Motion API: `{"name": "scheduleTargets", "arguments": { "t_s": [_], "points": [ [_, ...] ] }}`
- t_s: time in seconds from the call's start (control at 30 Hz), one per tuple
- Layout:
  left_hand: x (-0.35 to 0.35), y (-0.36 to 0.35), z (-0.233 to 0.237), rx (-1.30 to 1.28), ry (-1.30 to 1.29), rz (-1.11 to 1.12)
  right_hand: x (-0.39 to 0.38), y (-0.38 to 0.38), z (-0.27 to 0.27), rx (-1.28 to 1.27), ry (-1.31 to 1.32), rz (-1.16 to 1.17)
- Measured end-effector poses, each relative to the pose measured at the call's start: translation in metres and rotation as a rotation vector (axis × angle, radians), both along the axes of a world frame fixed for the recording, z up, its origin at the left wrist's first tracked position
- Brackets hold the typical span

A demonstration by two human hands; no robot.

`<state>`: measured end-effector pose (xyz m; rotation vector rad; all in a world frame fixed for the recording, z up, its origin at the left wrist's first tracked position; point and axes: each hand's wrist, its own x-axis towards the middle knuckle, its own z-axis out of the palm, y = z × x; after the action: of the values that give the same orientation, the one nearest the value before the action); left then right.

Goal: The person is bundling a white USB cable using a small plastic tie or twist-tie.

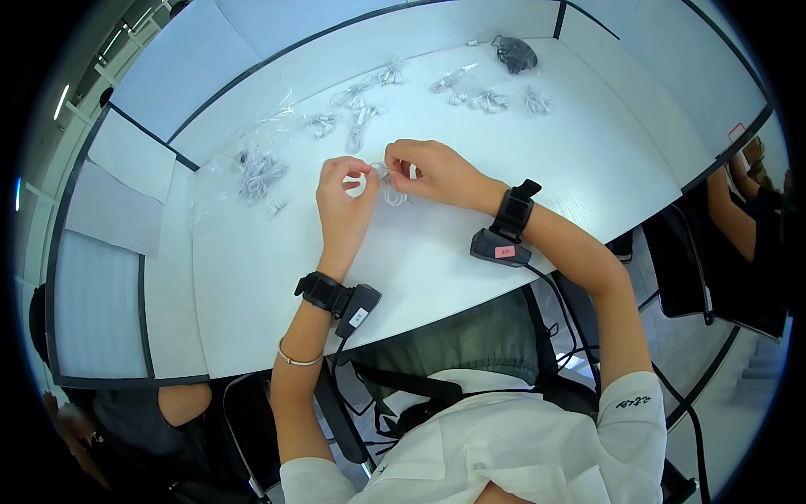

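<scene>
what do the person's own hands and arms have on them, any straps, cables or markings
Both the left hand and right hand are bare, without gloves. Each wrist wears a black strap with a black box and black cable; the left box has a white label, the right box a pinkish-red one. A thin bracelet circles the left forearm. The short sleeves are white, the right sleeve bearing dark lettering-like marks.

office-like room: partition panels [185, 71] around white desk [588, 151]

Left hand [342, 207] and right hand [442, 172] pinch what looks like a white cable [393, 196] over the table [571, 168].
</scene>
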<state>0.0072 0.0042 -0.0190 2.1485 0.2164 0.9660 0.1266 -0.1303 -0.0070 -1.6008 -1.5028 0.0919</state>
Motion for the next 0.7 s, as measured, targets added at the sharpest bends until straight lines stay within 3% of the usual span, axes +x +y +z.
{"name": "scheduleTargets", "arguments": {
  "t_s": [0.13,0.43,0.7],
  "points": [
    [0.002,-0.008,0.002,-0.113,0.027,-0.042,0.0,0.001,-0.003,-0.006,-0.02,-0.056],
    [0.003,-0.008,-0.002,-0.009,0.052,-0.033,-0.008,0.003,-0.008,0.036,-0.03,-0.081],
    [0.001,-0.011,0.004,-0.117,0.173,-0.025,-0.013,0.004,-0.007,-0.01,-0.056,-0.081]
  ]
}}
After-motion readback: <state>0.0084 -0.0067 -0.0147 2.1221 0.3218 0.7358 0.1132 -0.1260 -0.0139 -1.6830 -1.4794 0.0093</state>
